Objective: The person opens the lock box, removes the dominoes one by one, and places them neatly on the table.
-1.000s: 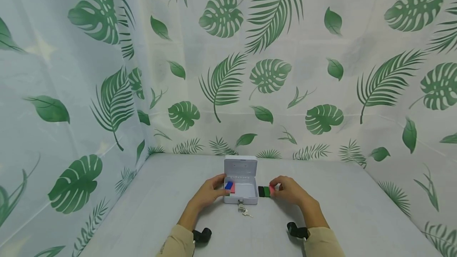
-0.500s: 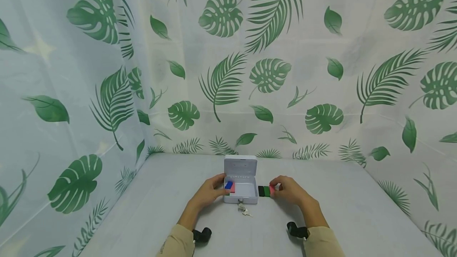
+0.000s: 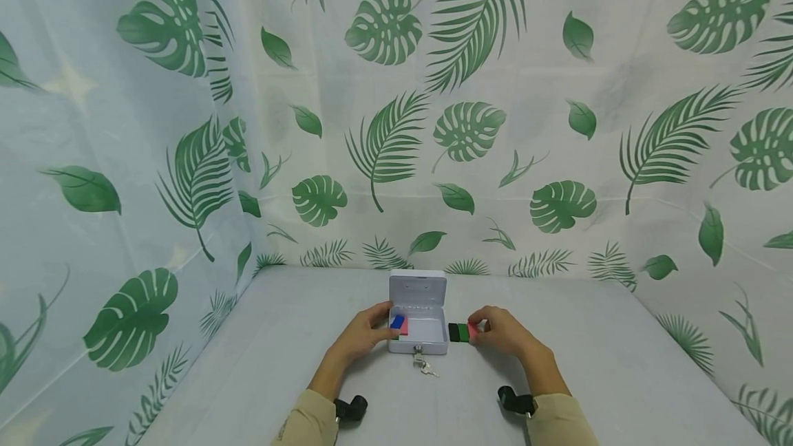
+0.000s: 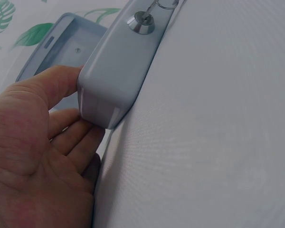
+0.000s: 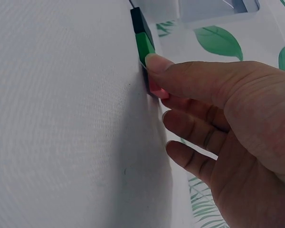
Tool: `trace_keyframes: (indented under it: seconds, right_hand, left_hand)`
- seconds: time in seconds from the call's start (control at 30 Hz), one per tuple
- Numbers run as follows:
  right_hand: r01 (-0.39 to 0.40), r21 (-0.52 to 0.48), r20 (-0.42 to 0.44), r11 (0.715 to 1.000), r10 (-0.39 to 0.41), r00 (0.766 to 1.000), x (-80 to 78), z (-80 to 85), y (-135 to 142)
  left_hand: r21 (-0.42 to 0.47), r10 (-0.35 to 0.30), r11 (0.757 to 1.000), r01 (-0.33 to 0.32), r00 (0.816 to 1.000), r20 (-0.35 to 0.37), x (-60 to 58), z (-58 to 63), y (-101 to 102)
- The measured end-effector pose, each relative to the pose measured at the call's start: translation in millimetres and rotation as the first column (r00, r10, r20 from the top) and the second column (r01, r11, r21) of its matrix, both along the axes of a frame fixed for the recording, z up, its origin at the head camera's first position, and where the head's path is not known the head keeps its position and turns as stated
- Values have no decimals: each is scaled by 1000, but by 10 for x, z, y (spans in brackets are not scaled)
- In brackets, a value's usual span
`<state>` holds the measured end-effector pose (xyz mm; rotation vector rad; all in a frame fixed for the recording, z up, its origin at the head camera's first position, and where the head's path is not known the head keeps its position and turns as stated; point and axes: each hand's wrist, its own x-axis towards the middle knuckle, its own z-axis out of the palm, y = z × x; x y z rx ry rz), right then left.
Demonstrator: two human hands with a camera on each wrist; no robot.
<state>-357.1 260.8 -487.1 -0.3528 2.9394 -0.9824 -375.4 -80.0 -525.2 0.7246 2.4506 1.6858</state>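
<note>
A small white metal cash box (image 3: 405,348) stands with its lid (image 3: 418,289) raised. My left hand (image 3: 361,333) holds its left side, the thumb (image 4: 61,80) at the rim and the other fingers low along the end wall. Inside, at the left, lie a blue block (image 3: 396,321) and a pinkish-red block (image 3: 405,327); a bit of green shows under the thumb. Right of the box, a black block (image 3: 454,332), a green block (image 3: 463,333) and a red block (image 3: 473,328) sit in a row. My right hand (image 3: 503,330) pinches the red block between thumb and index finger.
A key sits in the front lock (image 4: 141,22), with more keys (image 3: 427,367) hanging onto the white tabletop (image 3: 297,294). Leaf-printed curtains (image 3: 396,157) rise behind and at both sides. Each wrist bears a black camera (image 3: 352,409).
</note>
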Motion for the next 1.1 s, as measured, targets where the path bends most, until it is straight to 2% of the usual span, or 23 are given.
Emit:
trace_keyframes:
  seconds: [0.6,1.1]
  right_hand:
    - [-16,8,-31,1000,16,999,-28,-32,-4]
    - [15,5,-17,1000,-15,1000,-13,-32,-19]
  left_hand:
    - [0,4,1000,-4,1000,4,5,10,3]
    - [-15,7,1000,-7,1000,-3,34,34,2]
